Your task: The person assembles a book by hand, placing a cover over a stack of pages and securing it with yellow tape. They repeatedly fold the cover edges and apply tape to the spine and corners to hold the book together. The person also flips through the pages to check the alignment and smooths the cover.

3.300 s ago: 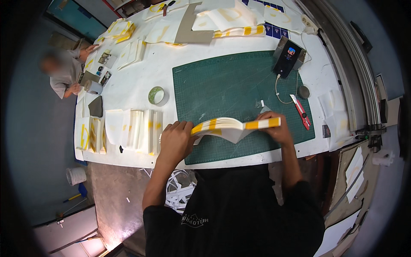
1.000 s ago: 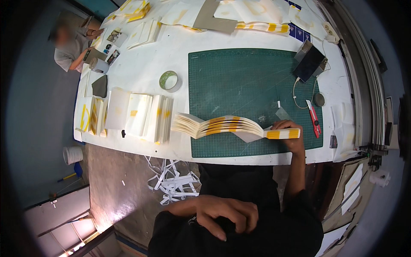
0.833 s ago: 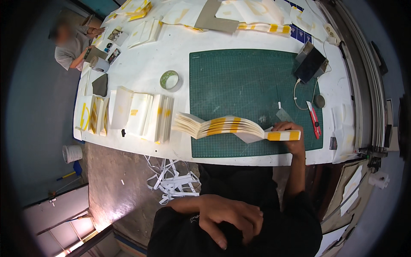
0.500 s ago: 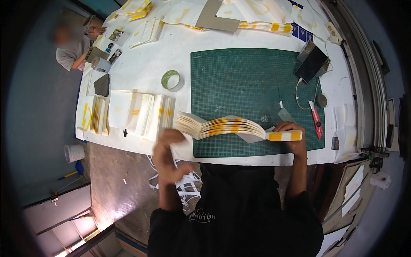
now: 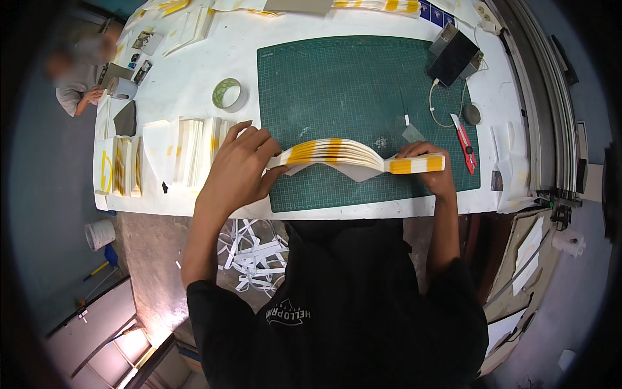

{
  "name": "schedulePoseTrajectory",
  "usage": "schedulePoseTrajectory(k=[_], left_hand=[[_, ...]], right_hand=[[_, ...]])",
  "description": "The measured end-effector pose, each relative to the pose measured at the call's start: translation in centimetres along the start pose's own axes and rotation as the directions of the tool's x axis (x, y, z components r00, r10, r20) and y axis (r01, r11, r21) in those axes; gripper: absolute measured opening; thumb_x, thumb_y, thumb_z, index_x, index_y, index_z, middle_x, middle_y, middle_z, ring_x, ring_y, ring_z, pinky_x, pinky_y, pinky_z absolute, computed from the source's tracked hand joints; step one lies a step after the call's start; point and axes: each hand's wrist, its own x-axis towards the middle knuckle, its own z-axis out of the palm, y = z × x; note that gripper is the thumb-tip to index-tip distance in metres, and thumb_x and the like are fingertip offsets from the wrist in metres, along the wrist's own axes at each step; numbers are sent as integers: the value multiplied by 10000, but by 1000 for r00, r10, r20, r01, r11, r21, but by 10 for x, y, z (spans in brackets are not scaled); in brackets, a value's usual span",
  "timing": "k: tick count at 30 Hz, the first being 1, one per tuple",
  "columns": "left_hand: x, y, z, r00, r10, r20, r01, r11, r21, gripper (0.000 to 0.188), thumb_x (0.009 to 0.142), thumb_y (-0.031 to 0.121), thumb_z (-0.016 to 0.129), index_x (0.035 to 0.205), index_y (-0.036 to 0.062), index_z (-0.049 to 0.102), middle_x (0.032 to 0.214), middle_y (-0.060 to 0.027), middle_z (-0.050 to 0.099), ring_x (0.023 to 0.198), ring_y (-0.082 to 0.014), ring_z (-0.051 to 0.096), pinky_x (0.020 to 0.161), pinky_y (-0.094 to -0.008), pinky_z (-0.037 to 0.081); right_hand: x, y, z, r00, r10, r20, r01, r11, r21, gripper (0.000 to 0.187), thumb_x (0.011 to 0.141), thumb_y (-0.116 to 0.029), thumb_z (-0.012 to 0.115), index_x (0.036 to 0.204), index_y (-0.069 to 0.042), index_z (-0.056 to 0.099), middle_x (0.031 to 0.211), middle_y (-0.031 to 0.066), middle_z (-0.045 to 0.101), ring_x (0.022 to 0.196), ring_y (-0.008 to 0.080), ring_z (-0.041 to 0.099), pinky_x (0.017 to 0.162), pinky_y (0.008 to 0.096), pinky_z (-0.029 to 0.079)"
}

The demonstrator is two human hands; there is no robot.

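A stack of white folded paper sheets (image 5: 332,151) with yellow bands along its edge arches above the near part of a green cutting mat (image 5: 337,91). My left hand (image 5: 238,165) is closed on the stack's left end, thumb below and fingers above. My right hand (image 5: 424,170) grips the right end, where the sheets are pressed into a flat, tight block. Between my hands the middle bows upward and the sheets fan slightly. One or more pale sheets hang below the arch. Part of the right fingers is hidden behind the block.
More paper stacks (image 5: 194,146) stand left of the mat, near a green-and-white tape roll (image 5: 229,95). A red cutter knife (image 5: 465,148) and a dark box-shaped device (image 5: 455,55) lie at right. Paper strips (image 5: 253,256) litter the floor. Another person (image 5: 76,96) is at the table's far left.
My left hand has moved from in front of the stack onto its left end and closed there. The loose left sheets are now gathered in. My view has shifted a little.
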Motion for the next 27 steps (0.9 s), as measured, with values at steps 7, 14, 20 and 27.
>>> schedulePoseTrajectory(k=[7, 14, 20, 27], left_hand=[[10, -8, 17, 992, 107, -71, -99, 990, 99, 234, 826, 127, 829, 956, 20, 665, 970, -124, 644, 964, -338, 620, 985, -500, 472], [12, -1, 20, 991, 106, -77, -94, 986, 140, 264, 861, 155, 810, 1001, 7, 642, 986, -140, 635, 970, -349, 607, 990, -492, 453], [6, -1, 20, 997, 28, -76, -21, 995, 95, 310, 854, 187, 833, 1028, 3, 654, 983, -151, 642, 975, -361, 616, 1051, -536, 436], [31, 41, 11, 997, 36, -69, -26, 990, 138, 653, 827, 316, 878, 1340, 30, 593, 1218, -156, 630, 1186, -340, 611, 1175, -565, 386]], right_hand=[[3, -4, -3, 998, -7, -56, -1, 992, -129, 223, 850, -84, 869, 1031, -40, 746, 1046, 113, 778, 967, 207, 750, 905, 348, 585], [14, -16, -10, 993, 91, -78, -101, 984, -149, 256, 823, -53, 869, 1045, -62, 744, 1083, 98, 771, 997, 185, 740, 956, 350, 566], [6, -20, -16, 978, 158, -133, -178, 971, -159, 284, 814, 3, 839, 1063, -55, 716, 1094, 85, 764, 1046, 187, 733, 1024, 386, 548], [-2, -9, -28, 983, 172, -63, -180, 970, -162, 320, 810, 65, 800, 1086, -73, 715, 1137, 83, 756, 1088, 188, 723, 1074, 390, 526]])
